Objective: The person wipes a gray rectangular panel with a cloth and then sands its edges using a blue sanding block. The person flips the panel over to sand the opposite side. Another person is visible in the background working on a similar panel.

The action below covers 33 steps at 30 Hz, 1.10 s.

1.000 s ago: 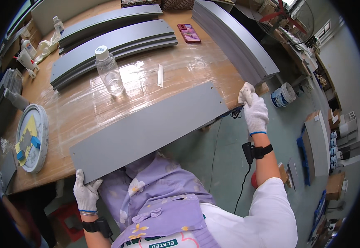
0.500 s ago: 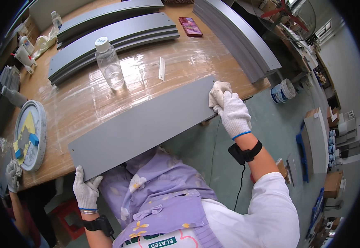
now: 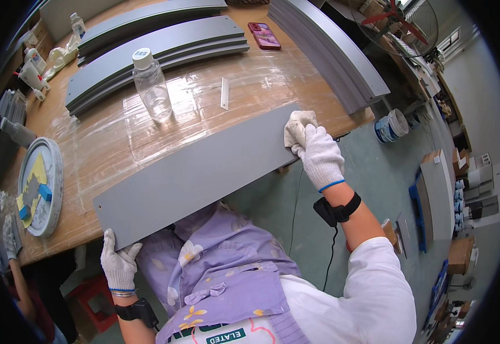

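A long flat grey panel (image 3: 198, 172) lies across the near edge of a wooden table (image 3: 118, 143), overhanging it toward me. My right hand (image 3: 319, 157), in a white knit glove, presses a pale folded cloth (image 3: 297, 125) onto the panel's right end. My left hand (image 3: 118, 264), also gloved, grips the panel's lower left corner from underneath. A black band sits on each wrist.
A clear plastic bottle (image 3: 151, 86) stands mid-table, a small white strip (image 3: 225, 93) beside it. Curved grey panels (image 3: 158, 49) are stacked behind, more grey panels (image 3: 330, 51) at right, a pink phone (image 3: 264, 35) between. A round tray (image 3: 38, 183) lies at left. Another person's gloved hand (image 3: 9, 238) shows far left.
My right hand has moved from the panel's far right corner onto its top face with the cloth, sliding leftward. My left hand has stayed on the lower left corner.
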Available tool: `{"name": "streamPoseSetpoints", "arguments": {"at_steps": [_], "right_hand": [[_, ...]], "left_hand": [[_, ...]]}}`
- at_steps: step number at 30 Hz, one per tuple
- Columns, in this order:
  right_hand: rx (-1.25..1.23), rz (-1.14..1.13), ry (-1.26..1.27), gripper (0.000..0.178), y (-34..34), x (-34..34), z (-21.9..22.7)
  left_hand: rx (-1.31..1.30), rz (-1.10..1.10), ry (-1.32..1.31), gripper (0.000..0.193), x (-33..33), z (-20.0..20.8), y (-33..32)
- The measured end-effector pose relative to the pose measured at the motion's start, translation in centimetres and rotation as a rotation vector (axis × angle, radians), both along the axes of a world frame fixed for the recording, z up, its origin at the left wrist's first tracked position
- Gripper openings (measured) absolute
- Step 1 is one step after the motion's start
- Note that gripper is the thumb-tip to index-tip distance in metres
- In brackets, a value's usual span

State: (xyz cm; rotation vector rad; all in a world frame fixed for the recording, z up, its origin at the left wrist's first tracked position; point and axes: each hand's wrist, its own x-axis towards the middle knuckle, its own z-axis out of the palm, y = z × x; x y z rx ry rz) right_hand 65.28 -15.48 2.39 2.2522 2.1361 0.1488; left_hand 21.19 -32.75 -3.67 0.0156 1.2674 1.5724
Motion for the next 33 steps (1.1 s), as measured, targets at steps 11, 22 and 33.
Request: {"name": "streamPoseSetpoints", "arguments": {"at_steps": [11, 22, 33], "right_hand": [[0.036, 0.093, 0.009, 0.041, -0.4, 0.6, -1.2], [0.076, 0.104, -0.001, 0.039, 0.0, 0.7, -1.6], [0.062, 0.044, 0.039, 0.038, 0.9, 1.4, -1.4]], "left_hand": [[0.02, 0.011, 0.008, 0.031, 0.0, -0.3, -0.1], [-0.011, 0.012, 0.027, 0.032, 0.2, 0.0, 0.0], [-0.012, -0.017, 0.026, 0.03, 0.1, 0.2, -0.1]]}}
